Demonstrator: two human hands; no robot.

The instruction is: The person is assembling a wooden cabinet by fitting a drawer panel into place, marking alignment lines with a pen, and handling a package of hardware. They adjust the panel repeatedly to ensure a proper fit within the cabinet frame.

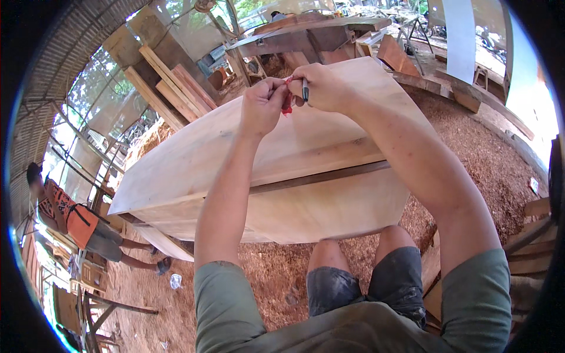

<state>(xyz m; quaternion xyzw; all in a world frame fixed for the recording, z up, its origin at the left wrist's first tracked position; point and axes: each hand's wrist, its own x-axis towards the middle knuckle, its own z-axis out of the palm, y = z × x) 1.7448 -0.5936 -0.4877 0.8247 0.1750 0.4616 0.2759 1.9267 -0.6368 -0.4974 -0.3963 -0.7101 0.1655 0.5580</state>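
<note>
Both of my hands meet above the far part of a large pale wooden panel piece [194, 153], shaped like a long box with a slot along its near side. My left hand [262, 107] is closed, thumb and fingers pinching a small red crumpled piece [287, 108], which could be string or thin plastic. My right hand [322, 88] is closed beside it, its fingertips at the same red piece. A dark pen or marker [305, 89] sticks out of the right hand's grip, pointing down. The fingers partly hide the red piece.
Sawdust and wood shavings [471, 170] cover the ground. Planks [170, 88] lean at the back left, and a wooden workbench [300, 32] stands beyond. Boards [471, 94] lie on the right. A person in an orange top [79, 220] stands at the left.
</note>
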